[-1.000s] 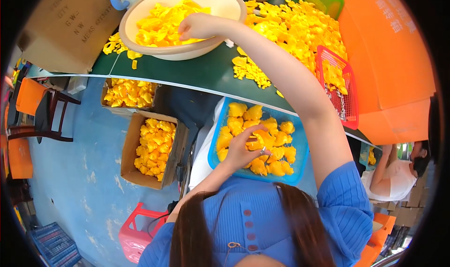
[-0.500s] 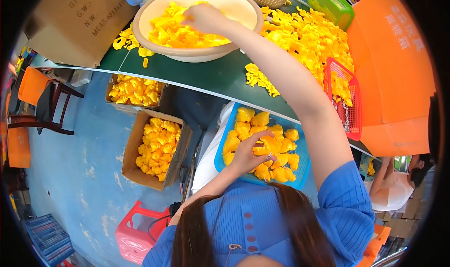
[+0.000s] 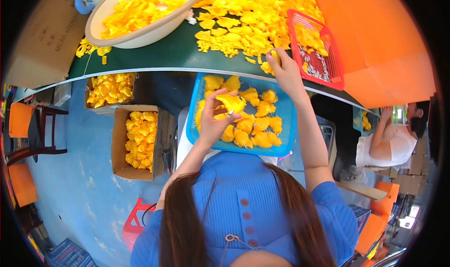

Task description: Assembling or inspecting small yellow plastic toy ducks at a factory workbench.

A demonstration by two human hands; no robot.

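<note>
My left hand (image 3: 214,121) is closed around a hollow yellow plastic part (image 3: 233,103), above a blue plastic basket (image 3: 289,136) on my lap. Rounded yellow plastic pieces (image 3: 244,123) lie inside that basket. At the front edge of the green table (image 3: 154,60), my right hand (image 3: 288,75) pinches a small yellow piece (image 3: 275,57). Its fingertips are near the loose yellow parts (image 3: 239,21) heaped on the table. Beside that hand stands a red basket (image 3: 336,63) holding yellow parts and small silvery metal pieces. Fingers partly hide both held pieces.
A cream bowl (image 3: 133,38) of yellow parts stands at the table's left. Cartons of yellow pieces, one lower (image 3: 117,159) and one higher (image 3: 101,108), sit left of me. An orange box (image 3: 375,46) bounds the right. Another person (image 3: 382,145) sits at far right.
My right hand has left the bowl and come right and nearer, to the table edge by the red basket. My left hand has lifted a yellow part. The view has shifted right.
</note>
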